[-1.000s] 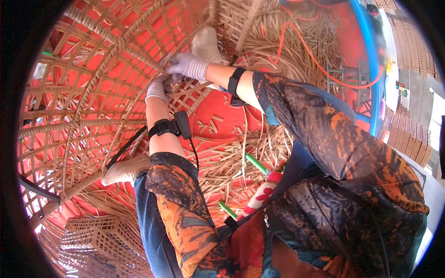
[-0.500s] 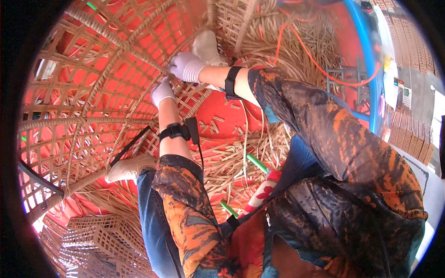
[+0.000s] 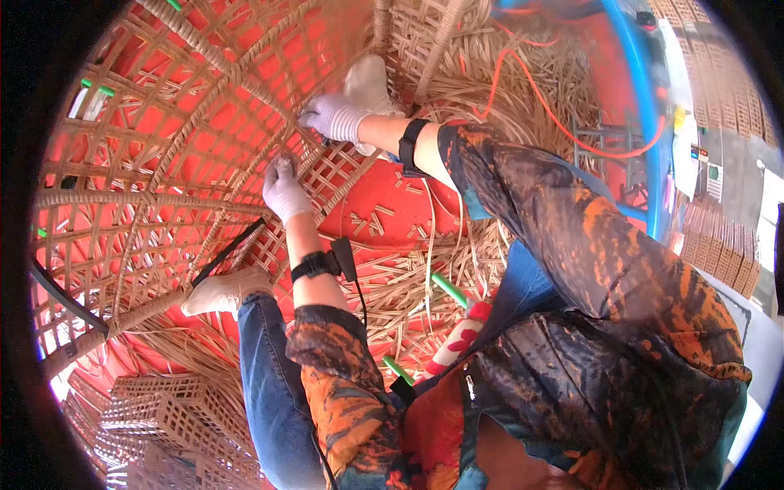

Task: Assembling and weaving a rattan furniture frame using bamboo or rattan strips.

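Observation:
A large openwork rattan lattice (image 3: pixel 175 151) with wrapped ribs spreads across the upper left, its lower edge running between my shoes. My left hand (image 3: pixel 286 194), in a pale glove, is closed in a pinch at the lattice, near a rib; what its fingertips hold is too small to make out. Farther off and to the right, my right hand (image 3: pixel 336 118), in a striped white glove, has its fingers bent together at the lattice beside my right shoe (image 3: pixel 367 84). Something dark shows under that hand, mostly hidden. A gap separates the two hands.
Loose rattan strips (image 3: pixel 531 98) pile at the upper right, and cut pieces (image 3: pixel 392 286) litter the red floor covering (image 3: pixel 384 200) between my legs. An orange cord (image 3: pixel 572 131) loops near a blue frame (image 3: pixel 641 106). Woven crates (image 3: pixel 155 408) stand at the lower left.
My left hand has drawn back toward me, away from my right hand, and its forearm has shifted slightly right. My right hand has moved a little to the right, still at the lattice.

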`<act>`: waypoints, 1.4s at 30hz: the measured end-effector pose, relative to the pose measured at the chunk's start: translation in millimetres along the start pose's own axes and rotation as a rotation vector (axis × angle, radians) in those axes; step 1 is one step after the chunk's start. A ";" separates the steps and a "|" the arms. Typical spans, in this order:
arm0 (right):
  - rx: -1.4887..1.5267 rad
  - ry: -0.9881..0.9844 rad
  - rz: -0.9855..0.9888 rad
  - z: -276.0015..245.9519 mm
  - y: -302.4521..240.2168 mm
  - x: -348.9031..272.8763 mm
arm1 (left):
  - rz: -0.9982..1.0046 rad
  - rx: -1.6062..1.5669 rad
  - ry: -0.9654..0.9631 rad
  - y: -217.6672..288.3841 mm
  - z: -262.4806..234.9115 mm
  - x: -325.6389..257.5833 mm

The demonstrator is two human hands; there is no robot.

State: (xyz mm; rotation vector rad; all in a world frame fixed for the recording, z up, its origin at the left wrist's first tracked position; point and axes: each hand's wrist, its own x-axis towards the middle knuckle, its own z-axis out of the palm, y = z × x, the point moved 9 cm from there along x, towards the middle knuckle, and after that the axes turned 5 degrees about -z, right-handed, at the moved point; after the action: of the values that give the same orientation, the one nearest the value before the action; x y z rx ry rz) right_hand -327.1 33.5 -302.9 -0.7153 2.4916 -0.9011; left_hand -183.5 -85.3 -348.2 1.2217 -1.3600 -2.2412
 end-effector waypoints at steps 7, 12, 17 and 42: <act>0.191 0.067 0.204 0.0 9.3 -13.0 | -0.127 -0.019 0.040 -13.6 -7.4 -25.9; 0.467 0.042 0.225 7.6 15.4 -19.1 | -0.115 0.008 0.004 -2.9 -6.4 -23.8; 0.628 0.111 0.172 3.3 12.0 -21.1 | -0.099 0.085 0.112 -1.5 -9.3 -18.0; 1.249 0.033 0.229 33.0 7.3 -26.8 | -0.084 0.116 0.194 -11.9 -14.7 -15.0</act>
State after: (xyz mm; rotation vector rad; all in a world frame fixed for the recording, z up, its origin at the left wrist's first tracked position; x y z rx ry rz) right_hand -291.2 38.3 -326.4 0.0251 1.4627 -1.9923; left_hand -160.6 -79.3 -353.1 1.5182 -1.4029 -2.0575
